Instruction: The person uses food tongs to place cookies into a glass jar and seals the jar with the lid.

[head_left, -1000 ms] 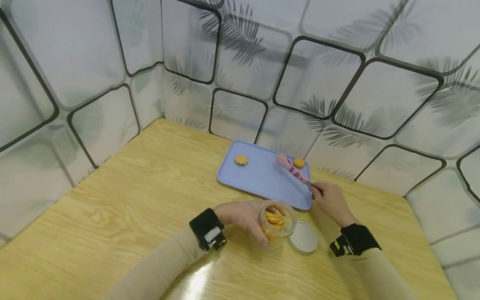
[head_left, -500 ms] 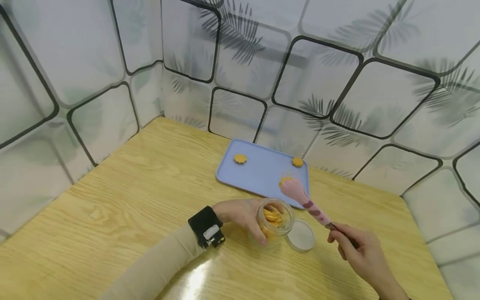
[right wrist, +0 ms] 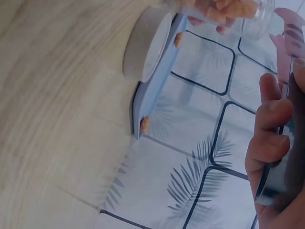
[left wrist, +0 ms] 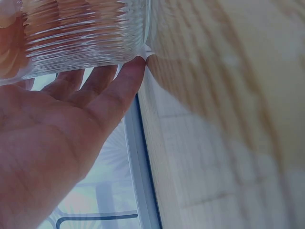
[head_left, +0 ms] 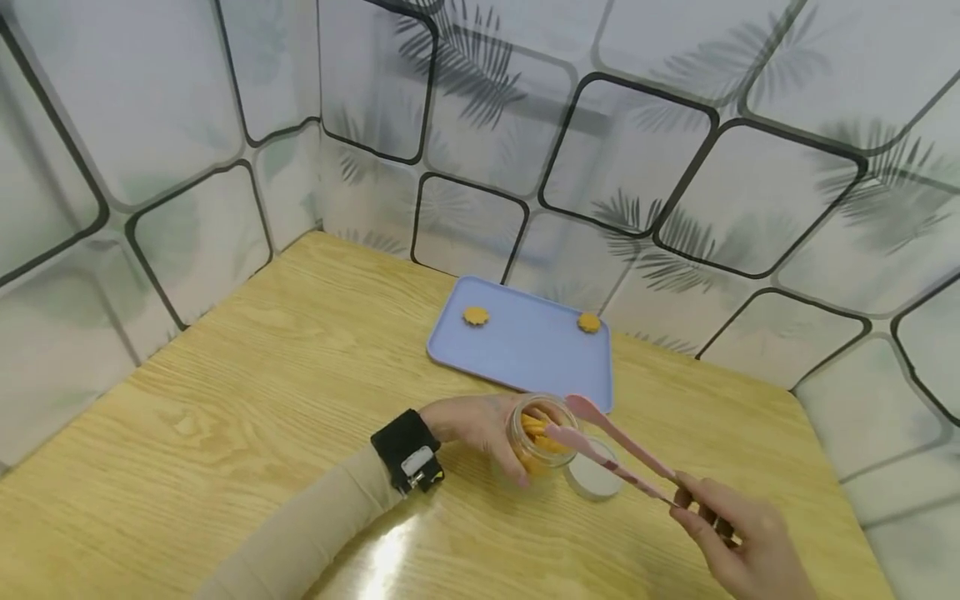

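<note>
My left hand [head_left: 480, 429] grips a clear ribbed glass jar [left wrist: 86, 38] from its left side, fingers curled round it. Orange pieces [head_left: 536, 429] lie inside the uncapped jar, which stands on the table. In my right hand [head_left: 750, 533] is a pair of pink tongs [head_left: 615, 467], held by the handles with the arms spread apart. One tong tip hangs over the jar's mouth and the other is just beyond its right rim. No piece shows between the tips. In the right wrist view, the tongs [right wrist: 290, 38] appear beside the jar [right wrist: 259, 21].
A blue tray [head_left: 525, 346] lies behind the jar. On it are two orange scalloped pieces, one at the back left [head_left: 476, 316] and the other at the back right [head_left: 588, 322]. A white lid [head_left: 594, 471] rests on the wooden table [head_left: 300, 375] right of the jar.
My right hand has drawn the tongs back from the tray, down to the jar, and their arms have spread. The left hand and jar have stayed nearly in place.
</note>
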Tool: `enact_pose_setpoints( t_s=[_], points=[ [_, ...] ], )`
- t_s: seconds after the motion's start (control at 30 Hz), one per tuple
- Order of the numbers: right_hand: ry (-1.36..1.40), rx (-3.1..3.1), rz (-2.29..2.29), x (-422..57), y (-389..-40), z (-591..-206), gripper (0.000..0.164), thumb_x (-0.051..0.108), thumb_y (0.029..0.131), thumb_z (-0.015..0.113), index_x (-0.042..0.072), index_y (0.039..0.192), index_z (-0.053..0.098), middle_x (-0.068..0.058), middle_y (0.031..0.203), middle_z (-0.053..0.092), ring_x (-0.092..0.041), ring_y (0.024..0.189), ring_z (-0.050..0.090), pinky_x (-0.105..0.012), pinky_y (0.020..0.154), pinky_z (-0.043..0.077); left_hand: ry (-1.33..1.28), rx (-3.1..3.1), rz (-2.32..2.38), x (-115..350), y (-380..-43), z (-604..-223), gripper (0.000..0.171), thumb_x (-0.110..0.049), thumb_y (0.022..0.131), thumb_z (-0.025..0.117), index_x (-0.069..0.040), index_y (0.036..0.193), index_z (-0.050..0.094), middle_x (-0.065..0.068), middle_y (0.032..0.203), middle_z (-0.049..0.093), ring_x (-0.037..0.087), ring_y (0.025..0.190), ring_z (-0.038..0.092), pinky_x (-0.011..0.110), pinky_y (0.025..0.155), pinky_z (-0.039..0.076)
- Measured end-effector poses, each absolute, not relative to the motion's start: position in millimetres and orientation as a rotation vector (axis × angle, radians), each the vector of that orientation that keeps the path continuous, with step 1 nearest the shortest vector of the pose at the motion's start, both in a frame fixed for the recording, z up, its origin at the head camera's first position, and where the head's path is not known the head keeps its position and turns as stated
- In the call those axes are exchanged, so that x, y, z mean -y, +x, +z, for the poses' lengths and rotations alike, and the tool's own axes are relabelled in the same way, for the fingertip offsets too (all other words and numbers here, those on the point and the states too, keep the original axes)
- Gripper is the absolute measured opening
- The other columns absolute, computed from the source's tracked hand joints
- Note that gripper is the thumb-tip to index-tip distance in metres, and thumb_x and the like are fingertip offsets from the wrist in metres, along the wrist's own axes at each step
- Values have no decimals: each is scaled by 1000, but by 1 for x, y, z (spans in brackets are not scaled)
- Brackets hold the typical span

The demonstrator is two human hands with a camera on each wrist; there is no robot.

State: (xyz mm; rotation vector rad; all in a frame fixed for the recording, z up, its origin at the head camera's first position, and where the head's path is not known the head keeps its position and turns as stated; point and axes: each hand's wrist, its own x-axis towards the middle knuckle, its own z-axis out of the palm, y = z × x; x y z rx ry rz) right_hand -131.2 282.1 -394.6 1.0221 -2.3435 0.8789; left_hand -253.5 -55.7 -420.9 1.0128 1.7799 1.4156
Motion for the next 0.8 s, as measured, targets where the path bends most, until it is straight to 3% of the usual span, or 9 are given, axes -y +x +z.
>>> enact_pose_setpoints(
  t_s=[0.13,0.23,0.47,0.8],
  points=[
    [946,2343,866,-280,-146,-387,38,-18,78,74,-7,114,72,6,83,66,7,54,46,-9,46,40,1005,-1791,1404,55,-254,-423,83,1,71,90,-15,142,51,-8,132,58,2,118,54,22,108,41],
    [910,2348,743,-274,-168,-384,40,-17,74,76,-8,113,72,6,79,65,7,53,45,-10,46,40,1010,-1787,1410,55,-254,-422,85,2,71,89,-11,144,49,-3,137,57,3,121,53,23,110,40],
    [917,2370,416,-251,-225,-400,42,-1,77,82,-1,118,73,6,78,62,5,57,40,-14,47,32,1032,-1812,1392,58,-256,-420,85,1,70,89,-7,144,48,1,138,56,4,119,53,23,110,39],
    [1075,2322,57,-215,-300,-413,42,14,84,81,-1,122,71,-6,79,61,-11,56,47,-27,49,37,1012,-1847,1375,55,-255,-419,84,0,67,91,-14,140,51,-7,132,58,2,120,53,22,112,36]
  ],
)
